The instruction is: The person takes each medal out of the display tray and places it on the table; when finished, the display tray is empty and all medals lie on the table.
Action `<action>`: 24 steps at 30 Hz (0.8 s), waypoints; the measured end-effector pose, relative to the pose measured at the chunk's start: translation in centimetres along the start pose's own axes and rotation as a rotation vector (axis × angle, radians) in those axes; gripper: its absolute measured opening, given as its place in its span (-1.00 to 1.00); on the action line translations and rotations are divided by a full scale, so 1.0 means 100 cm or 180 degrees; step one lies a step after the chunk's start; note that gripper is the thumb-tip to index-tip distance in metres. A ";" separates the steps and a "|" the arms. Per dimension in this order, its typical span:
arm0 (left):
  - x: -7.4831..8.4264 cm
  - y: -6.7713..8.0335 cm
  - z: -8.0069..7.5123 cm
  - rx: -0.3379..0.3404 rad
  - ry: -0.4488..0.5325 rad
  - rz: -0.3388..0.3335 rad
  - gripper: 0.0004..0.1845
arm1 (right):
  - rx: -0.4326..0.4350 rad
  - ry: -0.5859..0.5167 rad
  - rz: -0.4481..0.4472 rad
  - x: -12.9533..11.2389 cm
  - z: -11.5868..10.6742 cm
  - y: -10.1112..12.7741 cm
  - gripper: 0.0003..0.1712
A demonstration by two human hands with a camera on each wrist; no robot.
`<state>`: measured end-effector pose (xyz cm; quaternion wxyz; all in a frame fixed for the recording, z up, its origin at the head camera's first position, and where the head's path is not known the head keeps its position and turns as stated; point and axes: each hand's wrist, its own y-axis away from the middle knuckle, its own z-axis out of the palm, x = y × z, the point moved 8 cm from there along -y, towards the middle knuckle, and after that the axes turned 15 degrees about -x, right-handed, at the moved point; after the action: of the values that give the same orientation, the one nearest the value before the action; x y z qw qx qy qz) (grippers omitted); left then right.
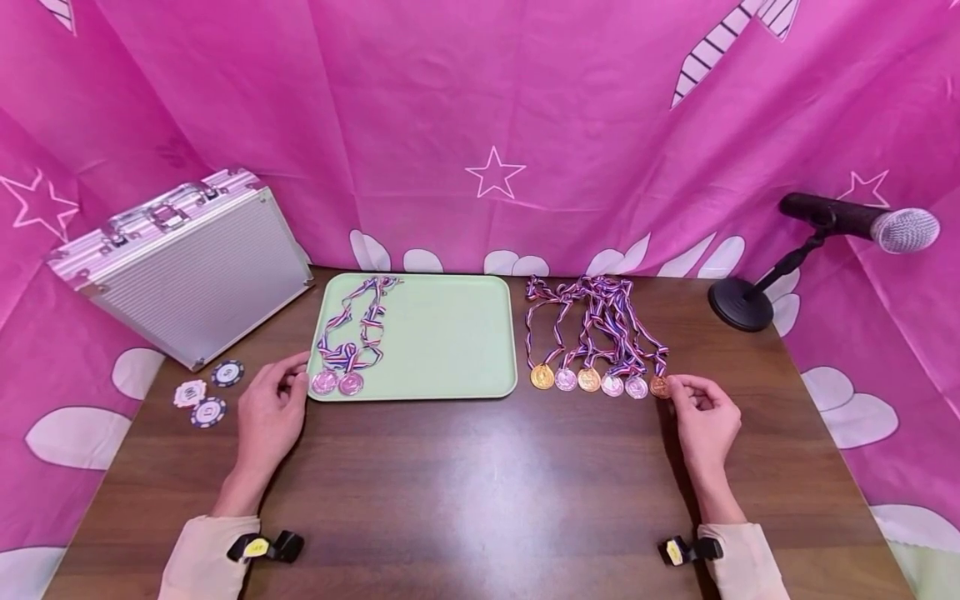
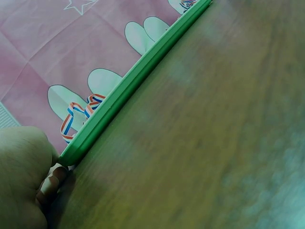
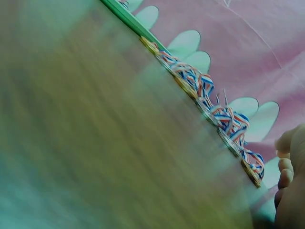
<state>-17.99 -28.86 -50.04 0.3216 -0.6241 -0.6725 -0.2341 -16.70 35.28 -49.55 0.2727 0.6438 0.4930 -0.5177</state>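
At the left end of a light green tray (image 1: 450, 350), my left hand (image 1: 272, 408) pinches the rim near its front corner. In the left wrist view, the thumb lies against the tray corner and curled fingers sit just below it. Two silvery-pink medals (image 1: 337, 382) with striped ribbons lie on the tray's left part. My right hand (image 1: 705, 421) is beside the bronze-coloured medal (image 1: 659, 387) at the right end of a row. Its fingers are loosely curled. The right wrist view has a gap between the hand and that medal.
Several gold, silver and bronze-coloured medals (image 1: 588, 380) lie in a row right of the tray, ribbons (image 1: 600, 308) tangled behind. A silver case (image 1: 202, 267) stands back left, with three poker chips (image 1: 208, 412) before it. A microphone (image 1: 855, 218) on a stand is back right, before a pink curtain (image 1: 420, 125).
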 end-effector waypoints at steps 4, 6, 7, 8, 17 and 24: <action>0.001 0.000 -0.001 0.0079 0.0019 0.0132 -0.67 | -0.0052 -0.0164 -0.0243 -0.027 0.011 0.013 -0.86; 0.001 0.000 -0.001 0.0107 0.0026 0.0174 -0.68 | -0.0122 -0.0215 -0.0338 -0.039 0.019 0.019 -0.86; 0.001 0.000 -0.001 0.0111 0.0023 0.0176 -0.68 | -0.0149 -0.0214 -0.0360 -0.039 0.023 0.021 -0.86; 0.001 0.000 -0.001 0.0112 0.0021 0.0176 -0.68 | -0.0178 -0.0210 -0.0381 -0.039 0.027 0.022 -0.87; 0.002 -0.001 -0.002 0.0148 0.0031 0.0192 -0.69 | -0.0724 -0.0344 -0.0450 -0.029 0.075 0.038 -0.93; 0.002 0.001 -0.001 0.0128 0.0041 0.0155 -0.68 | -0.1133 -0.0635 -0.0478 -0.042 0.113 0.051 -0.93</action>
<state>-17.90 -28.81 -49.80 0.3440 -0.6322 -0.6596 -0.2166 -16.41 22.25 -49.98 0.3902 0.4927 0.5938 -0.5025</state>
